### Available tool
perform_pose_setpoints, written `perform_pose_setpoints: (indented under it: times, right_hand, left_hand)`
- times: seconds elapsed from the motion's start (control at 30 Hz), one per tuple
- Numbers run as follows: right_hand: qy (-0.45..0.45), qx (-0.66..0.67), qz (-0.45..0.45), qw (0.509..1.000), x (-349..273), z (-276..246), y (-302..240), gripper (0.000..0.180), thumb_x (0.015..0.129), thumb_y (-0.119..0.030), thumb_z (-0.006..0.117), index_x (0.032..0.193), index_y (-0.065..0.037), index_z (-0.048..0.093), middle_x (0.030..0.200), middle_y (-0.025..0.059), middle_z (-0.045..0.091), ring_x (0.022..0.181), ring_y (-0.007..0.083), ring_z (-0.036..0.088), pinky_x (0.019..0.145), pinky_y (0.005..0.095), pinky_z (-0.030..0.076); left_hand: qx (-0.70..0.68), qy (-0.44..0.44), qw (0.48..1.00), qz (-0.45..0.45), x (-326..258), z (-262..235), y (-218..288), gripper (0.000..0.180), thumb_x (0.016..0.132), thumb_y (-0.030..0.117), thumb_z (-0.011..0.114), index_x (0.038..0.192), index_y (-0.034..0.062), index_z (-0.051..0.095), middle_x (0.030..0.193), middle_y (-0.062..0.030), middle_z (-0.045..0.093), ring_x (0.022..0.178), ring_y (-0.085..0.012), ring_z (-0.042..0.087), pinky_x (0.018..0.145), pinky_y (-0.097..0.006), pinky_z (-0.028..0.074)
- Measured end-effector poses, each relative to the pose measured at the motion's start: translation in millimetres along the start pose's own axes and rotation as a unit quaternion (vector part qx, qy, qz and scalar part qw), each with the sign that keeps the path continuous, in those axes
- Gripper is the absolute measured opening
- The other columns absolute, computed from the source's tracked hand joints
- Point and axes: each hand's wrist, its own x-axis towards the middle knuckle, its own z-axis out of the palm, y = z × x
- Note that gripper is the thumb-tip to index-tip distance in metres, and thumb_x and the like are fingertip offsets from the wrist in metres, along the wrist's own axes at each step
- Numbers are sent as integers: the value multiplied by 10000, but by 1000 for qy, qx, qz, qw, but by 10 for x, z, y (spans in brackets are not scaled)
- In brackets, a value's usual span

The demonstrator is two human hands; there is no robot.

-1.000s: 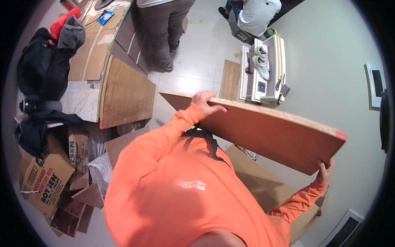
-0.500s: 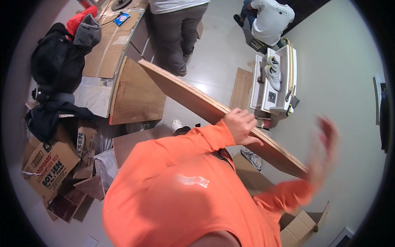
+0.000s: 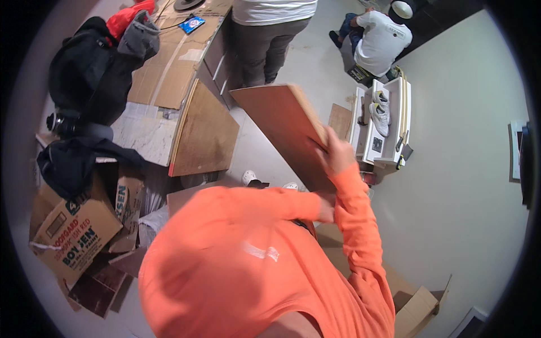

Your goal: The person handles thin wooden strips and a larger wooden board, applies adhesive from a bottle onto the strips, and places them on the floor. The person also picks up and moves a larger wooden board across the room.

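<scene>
A reddish-brown plywood board [image 3: 276,121] stands tilted in front of me, its long edge rising toward the far side. My right hand [image 3: 339,153] is closed around that edge, the thumb lying on the broad face. Lower down, next to the board's near end, my left hand [image 3: 326,208] shows only in part. Its fingers are hidden behind my right forearm, so whether it grips the board cannot be seen. Both arms wear orange sleeves.
Another plywood panel [image 3: 205,135] leans against the cardboard-covered counter [image 3: 160,67] at left. Cartons [image 3: 79,239] and scraps lie below it. One person [image 3: 270,34] stands ahead; another [image 3: 383,42] sits at far right near a white shelf unit [image 3: 400,107] holding shoes.
My right hand has come from the right onto the board's edge. The left hand has moved down, off the upper edge. The board has turned, showing more of its broad face.
</scene>
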Motion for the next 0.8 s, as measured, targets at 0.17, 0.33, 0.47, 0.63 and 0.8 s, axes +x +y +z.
perform_pose_setpoints:
  times: [0.17, 0.33, 0.47, 0.63, 0.8]
  right_hand:
    - [137, 40, 46, 989, -904, -365, 69, 419, 796, -213, 764, 1105, -32, 545, 736, 183, 643, 664, 381, 651, 534, 405, 501]
    - [201, 8, 40, 979, -1389, -126, -103, 442, 758, -209, 806, 1069, -12, 562, 745, 136, 662, 635, 312, 670, 524, 371, 508]
    - [276, 63, 39, 958, -1522, -4, -128, 426, 757, -160, 802, 1076, -19, 558, 842, 119, 696, 645, 277, 683, 549, 340, 529]
    - [355, 112, 98, 923, -1778, -80, -34, 408, 769, -152, 796, 1064, -7, 555, 872, 148, 699, 716, 272, 698, 609, 327, 532]
    - [455, 22, 131, 881, -2077, -235, 271, 373, 782, -210, 795, 991, 19, 588, 800, 131, 687, 642, 290, 672, 564, 336, 494]
  left_hand:
    - [86, 316, 932, -158, 88, -1125, 67, 437, 737, 331, 729, 1044, 48, 596, 946, -78, 639, 877, -228, 626, 770, -387, 490]
    - [79, 151, 973, -153, 724, -1543, 101, 606, 692, 447, 751, 1161, 88, 614, 989, 22, 672, 904, -180, 615, 874, -321, 383]
    - [46, 154, 983, -87, 1005, -1421, 104, 263, 781, 320, 707, 912, 92, 713, 880, -2, 699, 787, -162, 650, 779, -294, 407]
    - [57, 256, 963, -69, 1165, -1316, -216, 124, 942, 83, 568, 836, 34, 609, 728, -115, 674, 642, -213, 661, 598, -305, 518]
    - [28, 459, 842, -281, 928, -1356, -1000, 350, 1022, 122, 410, 1337, 2, 317, 1167, -205, 631, 1061, -238, 624, 891, -323, 467]
